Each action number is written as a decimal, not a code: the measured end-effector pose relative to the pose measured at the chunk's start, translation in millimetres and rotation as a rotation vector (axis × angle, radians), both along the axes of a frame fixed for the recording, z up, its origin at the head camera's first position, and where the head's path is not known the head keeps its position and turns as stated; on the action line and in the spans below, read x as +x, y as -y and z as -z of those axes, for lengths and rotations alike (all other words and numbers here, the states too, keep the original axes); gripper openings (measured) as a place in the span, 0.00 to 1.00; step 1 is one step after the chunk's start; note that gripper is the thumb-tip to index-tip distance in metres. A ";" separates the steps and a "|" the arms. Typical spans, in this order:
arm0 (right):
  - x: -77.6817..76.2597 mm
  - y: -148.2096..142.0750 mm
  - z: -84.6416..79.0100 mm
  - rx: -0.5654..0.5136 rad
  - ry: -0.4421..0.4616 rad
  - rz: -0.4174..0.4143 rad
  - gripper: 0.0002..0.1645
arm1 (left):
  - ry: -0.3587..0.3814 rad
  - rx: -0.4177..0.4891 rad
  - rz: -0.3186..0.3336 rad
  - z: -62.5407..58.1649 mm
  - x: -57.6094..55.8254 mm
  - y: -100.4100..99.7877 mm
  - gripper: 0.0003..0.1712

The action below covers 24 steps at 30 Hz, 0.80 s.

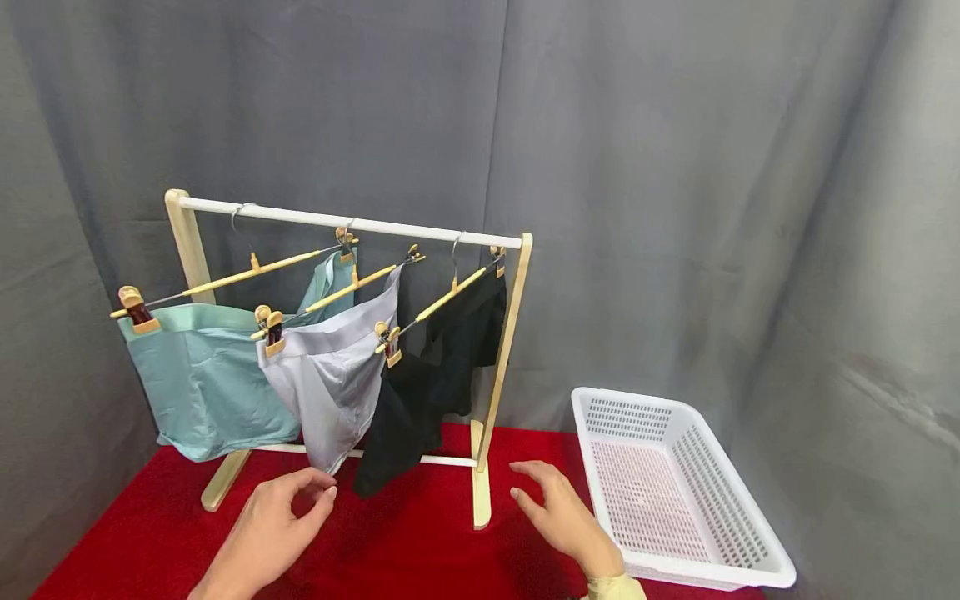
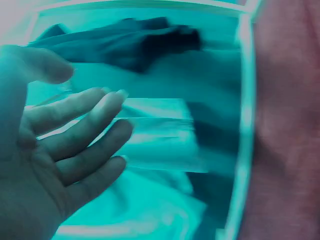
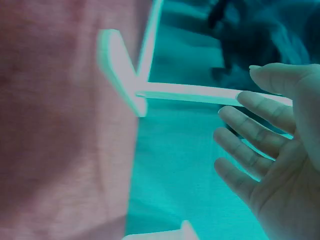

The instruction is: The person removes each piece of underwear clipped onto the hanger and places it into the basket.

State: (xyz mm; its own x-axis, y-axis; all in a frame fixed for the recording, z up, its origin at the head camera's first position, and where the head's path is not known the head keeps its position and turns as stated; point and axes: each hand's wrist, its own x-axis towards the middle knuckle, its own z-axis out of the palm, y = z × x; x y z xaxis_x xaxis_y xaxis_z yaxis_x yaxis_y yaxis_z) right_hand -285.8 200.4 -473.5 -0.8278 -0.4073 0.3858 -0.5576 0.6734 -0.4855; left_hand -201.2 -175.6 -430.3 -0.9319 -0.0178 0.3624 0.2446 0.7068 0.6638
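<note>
My left hand (image 1: 273,527) hovers low in front of the rack, fingers loosely bent, with nothing held. In the left wrist view its fingers are spread apart from the cloth. My right hand (image 1: 558,512) is held over the red cloth between the rack's right foot and the white basket, fingers relaxed and holding nothing. On a small wooden rack (image 1: 348,225) hang three clip hangers. Teal underpants (image 1: 213,383) hang at the left, pale lilac underpants (image 1: 333,367) in the middle and black underpants (image 1: 408,417) at the right, each clipped at the waistband.
A white perforated plastic basket (image 1: 686,564) stands at the right with no item visible inside. Red cloth (image 1: 405,542) covers the table. Grey curtains (image 1: 637,192) close off the back and sides. The rack's right foot (image 1: 481,492) juts forward between my hands.
</note>
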 end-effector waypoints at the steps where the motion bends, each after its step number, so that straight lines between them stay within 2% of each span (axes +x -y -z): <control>1: -2.9 -0.5 -5.8 -0.020 -0.017 -0.004 0.22 | -0.012 0.001 0.021 -7.2 -0.1 1.1 0.06; 8: -28.4 3.7 -47.9 -0.193 -0.073 -0.023 0.26 | -0.093 0.043 0.154 -58.2 -8.9 -3.5 0.13; 12: -37.3 14.9 -70.0 -0.274 -0.049 -0.044 0.31 | -0.173 0.062 0.161 -81.6 -19.9 -14.7 0.19; 16: -38.1 28.2 -90.1 -0.296 -0.024 -0.038 0.34 | -0.229 0.103 0.157 -101.8 -34.7 -25.4 0.24; 20: -44.8 37.3 -95.3 -0.328 -0.047 -0.022 0.34 | -0.285 0.120 0.155 -116.3 -52.3 -34.5 0.25; 24: -55.3 47.4 -89.2 -0.410 -0.073 -0.067 0.32 | -0.357 0.127 0.176 -122.1 -67.2 -39.8 0.23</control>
